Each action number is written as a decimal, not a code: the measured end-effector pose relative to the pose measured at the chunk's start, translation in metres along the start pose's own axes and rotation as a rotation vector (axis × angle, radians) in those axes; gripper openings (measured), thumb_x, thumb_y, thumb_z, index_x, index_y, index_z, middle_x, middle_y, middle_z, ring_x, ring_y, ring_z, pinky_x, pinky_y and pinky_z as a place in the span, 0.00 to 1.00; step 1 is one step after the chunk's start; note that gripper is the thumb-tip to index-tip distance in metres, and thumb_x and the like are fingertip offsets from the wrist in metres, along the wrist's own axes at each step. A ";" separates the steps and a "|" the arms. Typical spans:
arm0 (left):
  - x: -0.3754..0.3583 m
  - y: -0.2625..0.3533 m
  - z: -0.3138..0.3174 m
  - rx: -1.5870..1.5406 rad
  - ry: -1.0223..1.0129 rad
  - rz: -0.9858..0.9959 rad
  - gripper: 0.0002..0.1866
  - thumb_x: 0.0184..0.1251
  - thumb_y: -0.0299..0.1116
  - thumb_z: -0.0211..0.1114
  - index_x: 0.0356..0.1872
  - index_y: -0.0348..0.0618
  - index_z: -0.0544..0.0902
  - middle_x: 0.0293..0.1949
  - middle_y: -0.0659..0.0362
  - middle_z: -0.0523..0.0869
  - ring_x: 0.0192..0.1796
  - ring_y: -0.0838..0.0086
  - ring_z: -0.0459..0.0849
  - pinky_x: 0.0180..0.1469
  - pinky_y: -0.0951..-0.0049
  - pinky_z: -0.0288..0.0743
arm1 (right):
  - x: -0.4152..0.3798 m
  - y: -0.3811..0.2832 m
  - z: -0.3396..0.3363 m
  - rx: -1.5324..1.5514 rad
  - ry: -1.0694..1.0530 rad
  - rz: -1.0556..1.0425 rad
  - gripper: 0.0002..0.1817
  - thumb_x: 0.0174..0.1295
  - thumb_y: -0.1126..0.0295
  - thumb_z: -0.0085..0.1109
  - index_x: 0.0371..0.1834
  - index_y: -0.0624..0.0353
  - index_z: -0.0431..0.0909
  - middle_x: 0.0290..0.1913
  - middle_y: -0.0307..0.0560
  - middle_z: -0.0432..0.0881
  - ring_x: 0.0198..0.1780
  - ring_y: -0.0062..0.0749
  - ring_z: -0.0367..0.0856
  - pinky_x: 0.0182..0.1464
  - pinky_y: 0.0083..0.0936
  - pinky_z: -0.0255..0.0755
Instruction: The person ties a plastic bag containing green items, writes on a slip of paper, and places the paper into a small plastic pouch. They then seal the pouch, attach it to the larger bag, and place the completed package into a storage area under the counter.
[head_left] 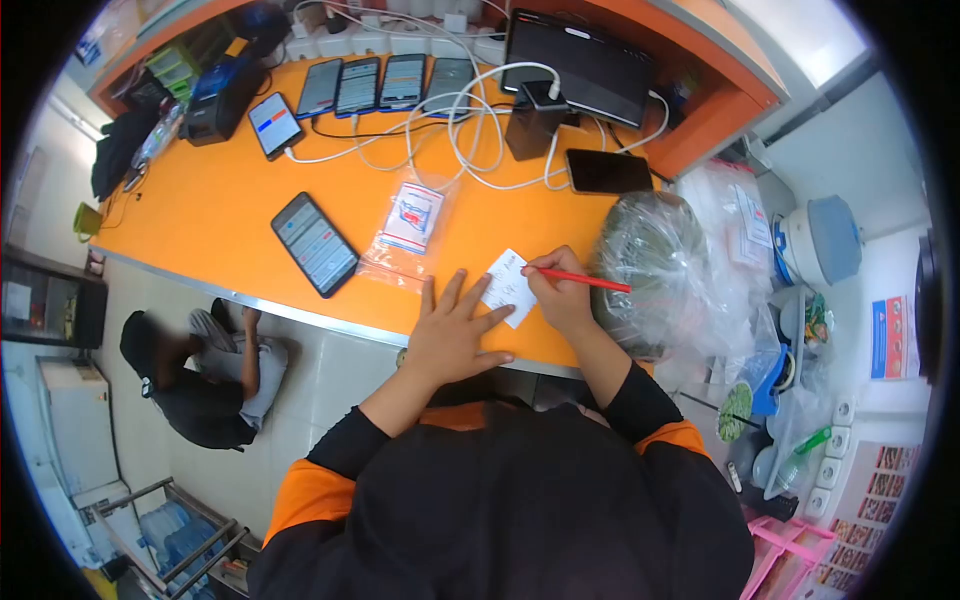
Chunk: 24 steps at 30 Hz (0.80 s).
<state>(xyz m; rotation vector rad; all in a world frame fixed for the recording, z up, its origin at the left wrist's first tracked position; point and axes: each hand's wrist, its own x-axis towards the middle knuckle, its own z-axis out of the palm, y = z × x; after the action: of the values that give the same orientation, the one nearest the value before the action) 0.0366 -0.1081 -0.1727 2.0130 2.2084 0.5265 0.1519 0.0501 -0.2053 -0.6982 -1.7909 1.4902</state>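
A small white slip of paper (509,290) with handwriting lies on the orange desk (225,215). My right hand (563,300) is closed around a red pen (590,280), its tip at the upper right of the slip. Spread flat on the desk, my left hand (452,330) has its fingers apart, with fingertips at the slip's left edge. Left of the slip is a clear zip bag (395,265) bearing a white printed label (412,217). Farther left lies a phone (315,244) with its screen lit.
Several phones (357,86) line the back among white cables (470,110). A dark monitor (580,65) and a black box-shaped charger (535,122) stand behind. A plastic-wrapped bundle (650,265) sits by my right arm. Another person (200,385) sits on the floor at left.
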 end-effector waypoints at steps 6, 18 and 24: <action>0.001 0.000 -0.007 -0.011 -0.046 0.031 0.31 0.45 0.65 0.59 0.53 0.70 0.77 0.66 0.55 0.60 0.68 0.51 0.53 0.64 0.40 0.37 | -0.011 -0.007 -0.009 -0.260 -0.171 -0.075 0.05 0.49 0.74 0.60 0.25 0.61 0.74 0.26 0.44 0.77 0.27 0.25 0.74 0.30 0.20 0.67; 0.004 0.003 0.000 0.018 -0.052 -0.040 0.32 0.45 0.68 0.57 0.53 0.73 0.76 0.67 0.52 0.58 0.69 0.54 0.52 0.65 0.41 0.36 | -0.010 -0.009 -0.014 -0.343 -0.199 -0.324 0.02 0.47 0.79 0.52 0.23 0.62 0.70 0.23 0.40 0.74 0.25 0.20 0.71 0.28 0.19 0.65; 0.003 0.002 -0.003 0.027 -0.073 -0.009 0.32 0.43 0.69 0.57 0.53 0.74 0.76 0.66 0.51 0.58 0.68 0.54 0.52 0.65 0.41 0.36 | 0.002 -0.004 -0.011 -0.094 -0.103 0.014 0.02 0.43 0.77 0.52 0.18 0.61 0.70 0.20 0.43 0.73 0.23 0.26 0.71 0.27 0.24 0.64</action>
<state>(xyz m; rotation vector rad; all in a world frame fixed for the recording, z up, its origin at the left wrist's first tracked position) 0.0372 -0.1053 -0.1686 2.0014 2.1929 0.4176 0.1594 0.0571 -0.2000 -0.6919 -1.9482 1.4830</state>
